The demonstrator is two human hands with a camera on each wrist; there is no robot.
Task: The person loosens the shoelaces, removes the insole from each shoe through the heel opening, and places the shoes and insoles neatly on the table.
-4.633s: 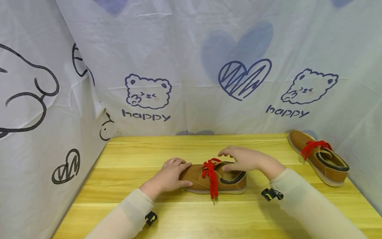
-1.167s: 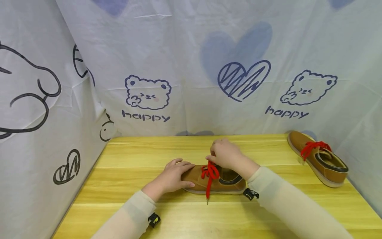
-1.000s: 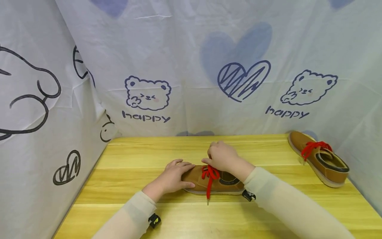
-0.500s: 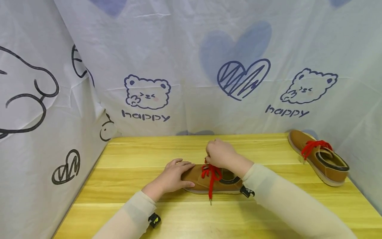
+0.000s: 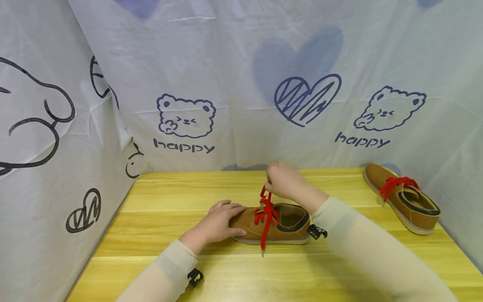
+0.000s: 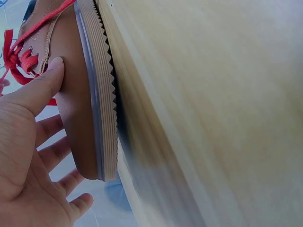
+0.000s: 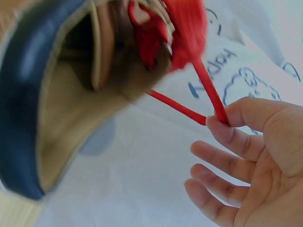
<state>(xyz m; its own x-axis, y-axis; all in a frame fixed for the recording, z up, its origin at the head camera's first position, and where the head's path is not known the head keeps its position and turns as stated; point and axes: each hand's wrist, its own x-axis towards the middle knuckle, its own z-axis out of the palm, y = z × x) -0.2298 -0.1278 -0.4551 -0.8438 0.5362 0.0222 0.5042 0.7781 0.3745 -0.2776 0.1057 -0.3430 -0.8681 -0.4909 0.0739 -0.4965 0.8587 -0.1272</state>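
Observation:
A brown shoe [image 5: 252,226] with red laces lies sideways across the wooden table, toe to the left. My left hand [image 5: 216,224] holds its toe, thumb on the near side and fingers round the far side, as the left wrist view of the shoe [image 6: 78,104] confirms. Behind and above the shoe, my right hand [image 5: 287,182] pinches one end of the red shoelace [image 7: 210,92] between thumb and forefinger; its other fingers are loosely bent. The lace is drawn up taut from the knot [image 5: 267,207]. Another lace end hangs over the near side.
A second brown shoe [image 5: 409,201] with tied red laces stands at the table's right rear. White printed cloth [image 5: 241,84] hangs behind the table [image 5: 181,188] and along its sides. Small black devices [image 5: 195,277] are strapped at both wrists.
My right hand has come down to the laces, taken a lace and pulled it up and back, away from the shoe. The left hand has stayed on the toe.

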